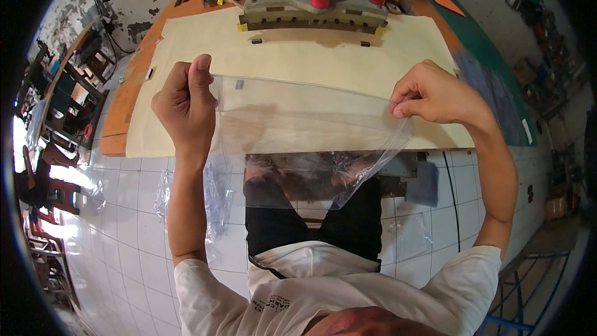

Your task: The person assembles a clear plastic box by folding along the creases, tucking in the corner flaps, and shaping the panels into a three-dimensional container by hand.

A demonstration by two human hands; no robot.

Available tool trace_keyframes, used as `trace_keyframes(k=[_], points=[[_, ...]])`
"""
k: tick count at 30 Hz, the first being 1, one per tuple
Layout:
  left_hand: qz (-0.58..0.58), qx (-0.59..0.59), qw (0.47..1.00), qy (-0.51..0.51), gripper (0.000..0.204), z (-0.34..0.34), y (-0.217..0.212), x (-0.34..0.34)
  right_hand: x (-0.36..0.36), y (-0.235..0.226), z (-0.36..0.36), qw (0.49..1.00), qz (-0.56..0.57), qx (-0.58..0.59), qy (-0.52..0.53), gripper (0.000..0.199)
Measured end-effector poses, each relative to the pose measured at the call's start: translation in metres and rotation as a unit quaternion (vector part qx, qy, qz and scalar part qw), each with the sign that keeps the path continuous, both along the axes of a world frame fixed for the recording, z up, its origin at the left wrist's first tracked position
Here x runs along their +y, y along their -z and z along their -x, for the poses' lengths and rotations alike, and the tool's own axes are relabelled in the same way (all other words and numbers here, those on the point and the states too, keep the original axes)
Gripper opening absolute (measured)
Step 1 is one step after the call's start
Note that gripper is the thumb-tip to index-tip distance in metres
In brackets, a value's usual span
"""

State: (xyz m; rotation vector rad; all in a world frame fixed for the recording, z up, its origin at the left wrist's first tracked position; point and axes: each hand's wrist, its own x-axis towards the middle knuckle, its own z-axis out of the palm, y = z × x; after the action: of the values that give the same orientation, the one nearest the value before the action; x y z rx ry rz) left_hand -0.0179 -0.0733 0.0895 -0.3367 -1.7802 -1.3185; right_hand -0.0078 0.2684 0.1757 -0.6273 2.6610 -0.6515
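Hands hold a clear plastic bag (298, 130) stretched between them over the near edge of a cream-covered table (298, 43). The left hand (185, 104) is closed in a fist on the bag's upper left corner, thumb pointing up; the right hand (429, 94) pinches the upper right corner between thumb and fingertips. The bag's top edge runs taut from hand to hand above the tabletop, while its lower part sags past the table edge toward the person's lap, creased and slack. At the far side of the table stands a press machine (314, 0) with red cylinders. More clear plastic (214, 199) hangs beside the left forearm above the white tiled floor (124, 224). By the look of it, the step in hand is spreading the bag flat; the next move would call for equal tension at both corners so the sheet lies smooth and square to the machine.
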Motion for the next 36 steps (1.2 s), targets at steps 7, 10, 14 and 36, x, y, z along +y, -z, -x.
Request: trace_keyframes(k=[7,10,14,36], points=[[0.014,-0.007,1.000,-0.017,0.035,0.001,0.003,-0.003,0.008,0.005,-0.001,0.998,0.045,0.029,-0.030,0.015],[-0.005,-0.029,0.999,-0.012,0.035,-0.001,0.001,-0.002,0.007,0.002,-0.004,0.999,0.043,0.028,-0.008,0.014],[-0.013,-0.034,0.999,-0.021,0.034,-0.001,0.003,-0.001,0.009,0.009,-0.003,0.997,0.072,-0.009,0.025,0.012],[0.116,-0.038,0.988,-0.096,0.018,0.003,0.014,-0.004,-0.005,0.015,-0.009,0.968,0.100,0.227,0.017,0.012]])
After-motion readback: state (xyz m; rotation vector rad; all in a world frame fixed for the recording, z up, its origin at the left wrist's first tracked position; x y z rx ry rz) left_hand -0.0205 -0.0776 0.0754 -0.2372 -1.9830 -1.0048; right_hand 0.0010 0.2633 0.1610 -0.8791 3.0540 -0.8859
